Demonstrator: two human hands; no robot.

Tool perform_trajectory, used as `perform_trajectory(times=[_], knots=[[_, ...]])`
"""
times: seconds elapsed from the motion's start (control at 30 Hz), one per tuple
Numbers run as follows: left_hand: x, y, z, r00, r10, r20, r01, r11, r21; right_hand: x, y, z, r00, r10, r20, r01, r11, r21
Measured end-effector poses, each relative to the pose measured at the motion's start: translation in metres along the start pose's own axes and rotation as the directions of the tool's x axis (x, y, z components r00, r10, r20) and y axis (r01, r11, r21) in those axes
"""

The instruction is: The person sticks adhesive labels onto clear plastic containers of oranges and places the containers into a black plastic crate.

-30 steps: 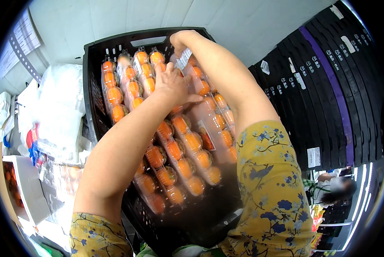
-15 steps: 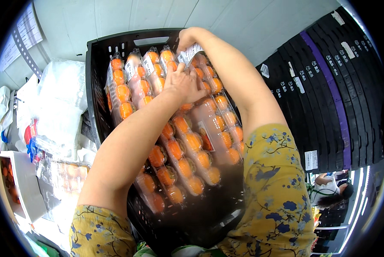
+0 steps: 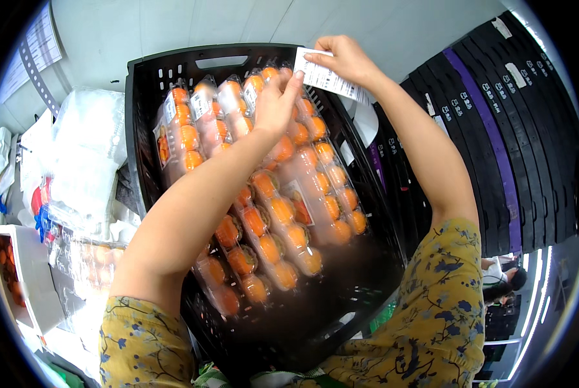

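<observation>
Nearest the camera, two forearms in yellow floral sleeves [image 3: 431, 323] rise from the lower edge over a black plastic crate [image 3: 148, 90]. The crate is packed with clear clamshell packs of orange fruit [image 3: 283, 213], lying in rows whose long axes run from the near left toward the far right. About six packs can be made out, each with fruit in a line; an exact count is not possible because the left arm covers several.

Farther up, the left hand [image 3: 275, 103] is partly open, fingers loosely extended, its fingertips touching the lower left edge of a white printed label strip [image 3: 328, 79]; whether it is pinching the strip cannot be told. The right hand [image 3: 344, 58] is closed on the strip, pinching its top edge between thumb and fingers. The single strip is held above the far right corner of the crate, its long axis running from upper left down to the right.

To the left lie clear plastic bags [image 3: 82, 149]. To the right stands a stack of folded black crates [image 3: 496, 129].
</observation>
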State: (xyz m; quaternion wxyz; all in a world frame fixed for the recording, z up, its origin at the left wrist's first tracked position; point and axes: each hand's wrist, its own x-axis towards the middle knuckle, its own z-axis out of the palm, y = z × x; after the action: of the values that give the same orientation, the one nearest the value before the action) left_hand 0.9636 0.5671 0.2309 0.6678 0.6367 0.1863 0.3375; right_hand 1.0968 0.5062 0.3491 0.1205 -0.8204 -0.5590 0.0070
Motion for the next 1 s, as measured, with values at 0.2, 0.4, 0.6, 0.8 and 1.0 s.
perform_trajectory(times=[0.2,0.4,0.6,0.8,1.0], knots=[[0.007,-0.005,-0.002,0.948,-0.141,0.284,0.222,0.935,-0.277,-0.036,-0.008,0.000,0.991,0.090,0.102,-0.105,0.982,0.157],[0.006,-0.002,-0.005,0.920,-0.101,0.379,0.220,0.933,-0.285,-0.039,0.007,0.009,0.991,0.030,0.132,-0.081,0.914,0.397],[0.009,-0.002,-0.011,0.896,-0.072,0.437,0.171,0.966,-0.192,-0.038,0.000,0.008,0.972,0.087,0.219,-0.182,0.867,0.464],[0.014,-0.009,-0.004,0.984,0.004,0.180,0.015,0.994,-0.104,-0.032,0.009,0.018,0.989,0.007,0.148,-0.059,0.935,0.350],[0.006,0.002,-0.006,0.993,0.100,0.059,-0.113,0.950,0.291,-0.034,-0.009,0.014,0.992,0.100,0.072,-0.098,0.995,-0.030]])
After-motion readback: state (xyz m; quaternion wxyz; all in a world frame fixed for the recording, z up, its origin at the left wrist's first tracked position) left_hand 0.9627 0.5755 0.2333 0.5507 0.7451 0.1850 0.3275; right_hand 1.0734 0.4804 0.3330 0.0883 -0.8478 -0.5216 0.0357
